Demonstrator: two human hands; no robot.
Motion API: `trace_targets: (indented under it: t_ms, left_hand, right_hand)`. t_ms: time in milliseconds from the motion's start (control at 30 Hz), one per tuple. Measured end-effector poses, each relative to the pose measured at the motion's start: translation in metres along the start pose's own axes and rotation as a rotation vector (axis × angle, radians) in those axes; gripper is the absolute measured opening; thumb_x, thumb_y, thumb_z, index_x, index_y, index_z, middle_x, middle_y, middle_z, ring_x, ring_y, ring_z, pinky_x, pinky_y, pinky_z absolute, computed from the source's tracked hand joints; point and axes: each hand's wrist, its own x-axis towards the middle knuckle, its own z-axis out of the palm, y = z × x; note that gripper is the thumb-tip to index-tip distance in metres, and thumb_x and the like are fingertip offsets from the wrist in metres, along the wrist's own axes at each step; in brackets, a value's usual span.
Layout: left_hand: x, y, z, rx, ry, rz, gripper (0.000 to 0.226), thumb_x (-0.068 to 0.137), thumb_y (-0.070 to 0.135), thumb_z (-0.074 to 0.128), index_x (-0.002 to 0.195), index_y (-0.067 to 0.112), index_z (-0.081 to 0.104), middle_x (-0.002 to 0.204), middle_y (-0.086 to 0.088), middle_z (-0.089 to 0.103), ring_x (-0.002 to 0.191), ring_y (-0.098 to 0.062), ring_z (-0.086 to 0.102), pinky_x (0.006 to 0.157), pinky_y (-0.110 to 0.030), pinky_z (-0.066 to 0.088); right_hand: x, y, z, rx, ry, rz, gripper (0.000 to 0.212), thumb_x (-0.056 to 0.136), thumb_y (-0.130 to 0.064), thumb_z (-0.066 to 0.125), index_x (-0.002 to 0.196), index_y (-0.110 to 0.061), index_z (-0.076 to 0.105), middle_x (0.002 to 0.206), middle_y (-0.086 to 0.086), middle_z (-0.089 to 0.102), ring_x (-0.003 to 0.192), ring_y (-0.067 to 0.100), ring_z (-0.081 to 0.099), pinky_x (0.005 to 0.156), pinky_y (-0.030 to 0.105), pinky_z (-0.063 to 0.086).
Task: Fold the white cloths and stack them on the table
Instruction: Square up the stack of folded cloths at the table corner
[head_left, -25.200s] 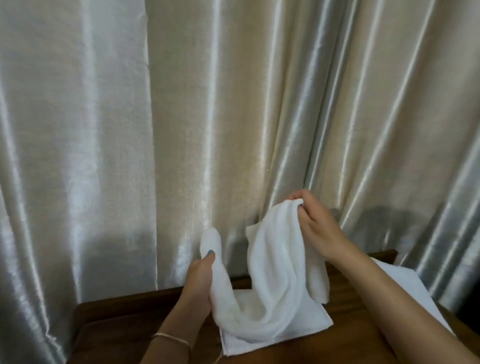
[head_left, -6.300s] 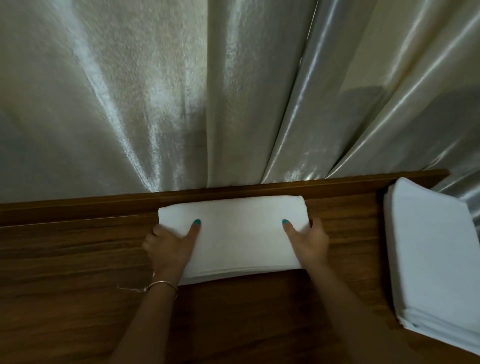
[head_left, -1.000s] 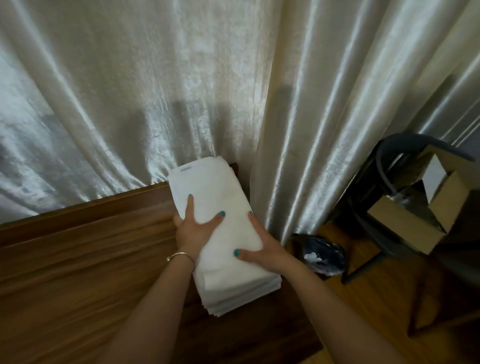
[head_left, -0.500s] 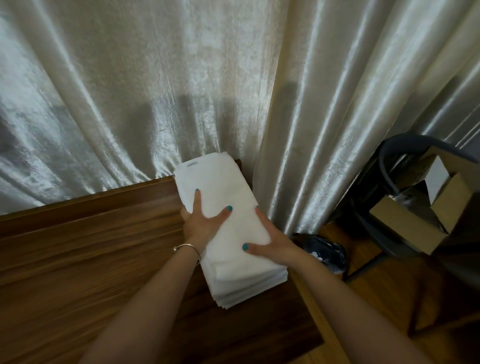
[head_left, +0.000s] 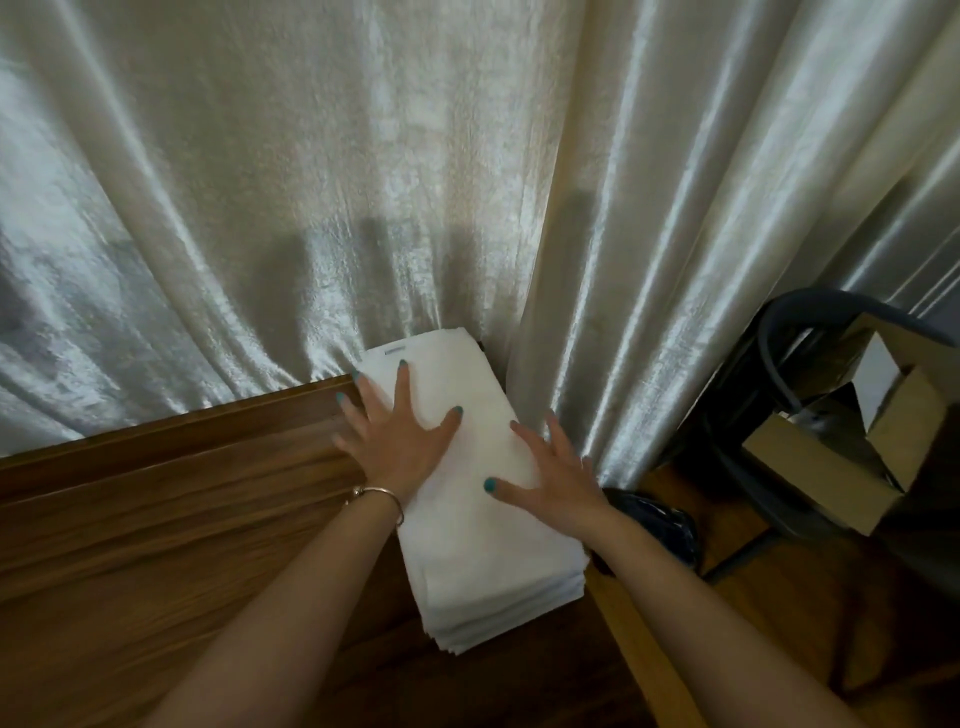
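White terry stack of folded cloths (head_left: 483, 525) sits at the table's (head_left: 156, 545) 3 o'clock edge, left hand (head_left: 400, 441) and right hand (head_left: 550, 478) spread flat on top, gripping nothing; soft, light, floppy, so lift from underneath.

Ahead of you a pale satin curtain (head_left: 363, 182) hangs in deep folds, catching soft light and some grey shadows. Below it runs your dark wooden table (head_left: 156, 519). To your right, over a brown wooden floor (head_left: 810, 623), a dark chair (head_left: 779, 364) carries open cardboard boxes (head_left: 831, 467); a dark plastic bag (head_left: 654, 519) lies beside it.
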Motion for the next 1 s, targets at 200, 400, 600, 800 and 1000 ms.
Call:
trace_targets:
  t_ms: [200, 400, 600, 800, 1000]
  left_hand:
    - [0.064, 0.020, 0.004, 0.333, -0.250, 0.323, 0.077, 0.078, 0.084, 0.020, 0.145, 0.053, -0.003, 0.160, -0.002, -0.016, 0.144, -0.032, -0.024, 0.113, -0.061, -0.010]
    - [0.075, 0.006, 0.028, 0.346, -0.174, 0.342, 0.079, 0.067, 0.090, 0.007, 0.139, 0.062, -0.007, 0.161, 0.000, -0.013, 0.145, -0.032, -0.020, 0.113, -0.059, -0.013]
    - [0.071, 0.006, 0.027, 0.351, -0.164, 0.347, 0.074, 0.073, 0.087, 0.009, 0.140, 0.061, -0.009, 0.161, 0.000, -0.015, 0.145, -0.029, -0.022, 0.113, -0.059, -0.013]
    - [0.045, 0.011, 0.027, 0.445, 0.004, 0.366, 0.064, 0.087, 0.073, 0.011, 0.147, 0.051, 0.000, 0.162, -0.002, 0.001, 0.148, -0.026, -0.008, 0.112, -0.061, -0.008]
    - [0.053, 0.020, 0.032, 0.452, -0.114, 0.369, 0.061, 0.093, 0.063, 0.016, 0.149, 0.045, 0.002, 0.162, -0.007, -0.001, 0.148, -0.029, -0.004, 0.115, -0.061, 0.002]
  right_hand:
    - [0.024, -0.036, 0.025, -0.409, 0.102, -0.222, 0.082, 0.084, -0.078, 0.014, 0.150, -0.039, -0.012, 0.160, -0.008, -0.019, 0.147, 0.017, -0.017, 0.116, 0.053, -0.003]
    - [0.033, -0.022, 0.043, -0.371, 0.136, -0.233, 0.079, 0.080, -0.082, 0.006, 0.147, -0.046, -0.016, 0.160, -0.012, -0.017, 0.146, 0.013, -0.021, 0.116, 0.048, -0.007]
    - [0.043, -0.020, 0.032, -0.291, -0.005, -0.225, 0.077, 0.084, -0.079, 0.020, 0.147, -0.047, -0.011, 0.159, -0.015, -0.018, 0.145, 0.009, -0.020, 0.120, 0.050, -0.001]
    - [0.023, -0.013, 0.042, -0.195, 0.145, -0.113, 0.083, 0.079, -0.083, 0.025, 0.147, -0.049, -0.008, 0.158, -0.017, -0.020, 0.147, 0.018, -0.006, 0.118, 0.051, 0.005]
    - [0.024, -0.024, 0.053, -0.224, 0.222, -0.088, 0.071, 0.093, -0.066, 0.025, 0.151, -0.037, -0.005, 0.160, -0.007, -0.018, 0.146, 0.027, -0.015, 0.115, 0.057, -0.010]
